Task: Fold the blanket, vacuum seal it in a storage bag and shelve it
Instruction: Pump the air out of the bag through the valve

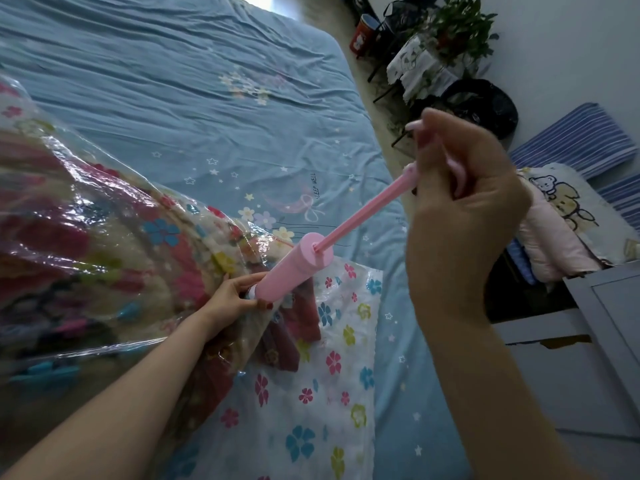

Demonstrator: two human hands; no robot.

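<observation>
Lying across the left of the bed [180,109], the clear storage bag [86,237] bulges with a flowered blanket [52,244] in red, pink, blue and cream. Its printed lower end, white with coloured flowers, spreads flat over the blue star-patterned sheet toward the near edge. At the bag's right side the left hand [232,296] curls its fingers and thumb round the white nozzle end of a pink hand pump [294,268], holding it against the plastic; whether the nozzle sits on a valve cannot be seen. The pump barrel tilts up and to the right, and its thin pink plunger rod [363,216] is drawn far out of the barrel. The right hand [464,188], raised well above the bed, grips the pump's handle at the top of the rod, fingers closed round it so that only pink tips of the handle show. Right of the bed, on the floor beside the wall, stand a red cup [363,32], a potted plant [457,26] on a cloth-covered stand and a black bin [485,105]. Nearer, striped cushions [571,136] and a bear-print cloth [561,202] lie by a pale grey cabinet [609,317].
</observation>
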